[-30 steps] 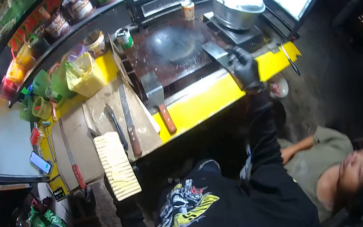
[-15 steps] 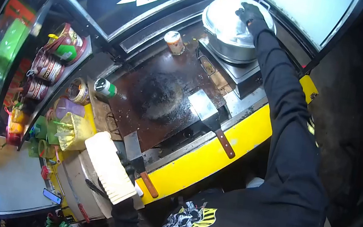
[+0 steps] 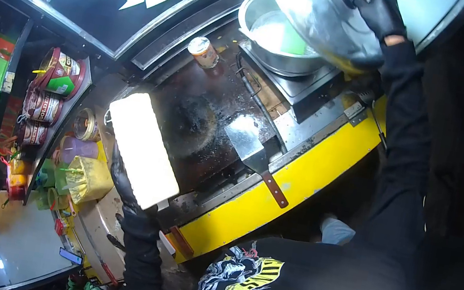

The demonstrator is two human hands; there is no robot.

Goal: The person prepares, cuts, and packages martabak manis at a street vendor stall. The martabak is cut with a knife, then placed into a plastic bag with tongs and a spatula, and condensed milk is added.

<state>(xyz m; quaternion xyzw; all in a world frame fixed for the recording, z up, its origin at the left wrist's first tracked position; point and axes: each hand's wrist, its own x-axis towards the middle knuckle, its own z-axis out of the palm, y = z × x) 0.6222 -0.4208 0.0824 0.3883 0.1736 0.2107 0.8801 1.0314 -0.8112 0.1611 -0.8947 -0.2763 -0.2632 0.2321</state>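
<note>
My right hand, in a black glove, grips the large metal pot lid by its top, holding it tilted up and to the right of the pot. Pale contents and something light green show inside the pot, on a burner. My left hand, gloved in black, carries a bright white rectangular slab with ridged sides from its left and underside. The slab overlaps the left part of the dark griddle in this view; most of the left fingers are hidden behind it.
A wide spatula lies across the griddle's front edge, above the yellow counter front. An open can stands at the back. Tubs line the left shelf, with a yellow bag below. A phone lies lower left.
My right hand has lifted the lid off the pot and moved it right, uncovering the contents. My left hand has raised the white slab up and forward over the griddle's left side.
</note>
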